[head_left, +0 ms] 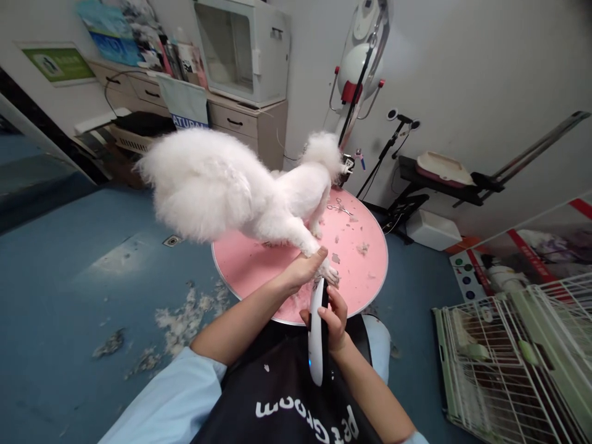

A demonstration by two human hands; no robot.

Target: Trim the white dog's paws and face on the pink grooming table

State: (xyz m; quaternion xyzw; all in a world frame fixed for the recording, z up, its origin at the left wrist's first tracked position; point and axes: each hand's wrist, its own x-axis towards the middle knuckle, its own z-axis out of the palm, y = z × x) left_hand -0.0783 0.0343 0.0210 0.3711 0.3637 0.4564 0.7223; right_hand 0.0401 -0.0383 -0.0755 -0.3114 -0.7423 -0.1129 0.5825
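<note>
A fluffy white dog (231, 185) stands on a round pink grooming table (365, 271), its head turned away from me. My left hand (305, 268) is closed around the dog's rear paw (329, 271) near the table's front edge. My right hand (333, 320) grips a white electric clipper (316, 336), whose tip points up at that paw. Small tufts of cut fur lie on the pink top.
A pair of scissors (341, 208) lies on the far side of the table. Clumps of white fur (185, 320) litter the blue floor at left. A wire cage (518, 357) stands at right. A dryer on a stand (365, 55) and cabinets (240, 117) line the back wall.
</note>
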